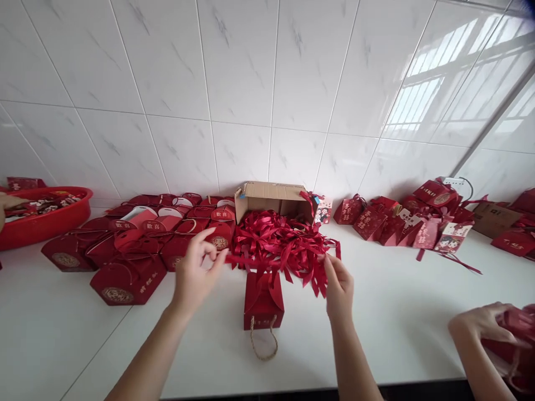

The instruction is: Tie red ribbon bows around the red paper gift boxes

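Note:
A small red gift box (264,298) with a twisted rope handle (264,356) stands on the white table in front of me. Just beyond it spreads a heap of red satin ribbons (278,234). My left hand (195,270) is at the heap's left side, a red ribbon (238,260) running from its thumb towards the right; its other fingers are loosely curled. At the right edge of the heap, my right hand (339,284) has thumb and fingers pinched on ribbon. Both hands are above the table and apart from the box.
Behind the ribbons lies an open cardboard box (267,192). Many red gift boxes (129,278) are grouped at left, beside a red basin (79,209). More red packages (387,220) stand at right. Another person's hand (480,323) holds a red box at lower right. A tiled wall (240,83) backs the table.

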